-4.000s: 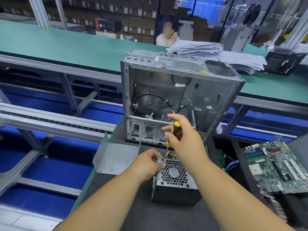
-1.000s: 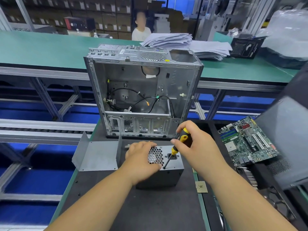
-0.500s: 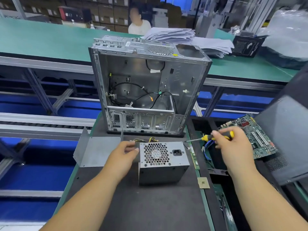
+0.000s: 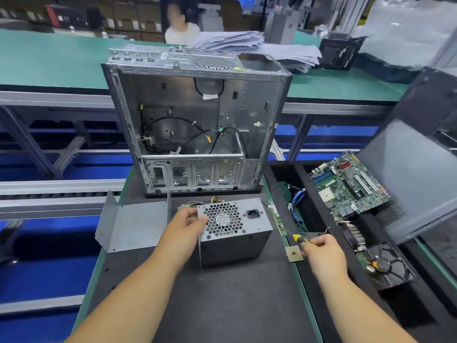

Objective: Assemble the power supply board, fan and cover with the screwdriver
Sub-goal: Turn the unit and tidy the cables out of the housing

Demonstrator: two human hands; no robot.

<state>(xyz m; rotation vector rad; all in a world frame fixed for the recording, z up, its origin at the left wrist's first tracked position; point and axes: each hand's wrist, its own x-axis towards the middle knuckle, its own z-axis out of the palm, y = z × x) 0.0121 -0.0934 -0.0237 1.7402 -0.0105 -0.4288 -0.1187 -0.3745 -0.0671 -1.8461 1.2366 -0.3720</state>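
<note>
The left hand (image 4: 184,227) is gripping the power supply unit (image 4: 233,231)'s left edge; the right hand (image 4: 321,252) is pinching the screwdriver (image 4: 300,239).

Bright even light, blurred warped edges

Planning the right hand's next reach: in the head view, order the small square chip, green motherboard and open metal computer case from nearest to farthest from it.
1. Small square chip: beside the right hand, on its left.
2. Green motherboard: beyond, to the right.
3. Open metal computer case: far back-left.
</note>
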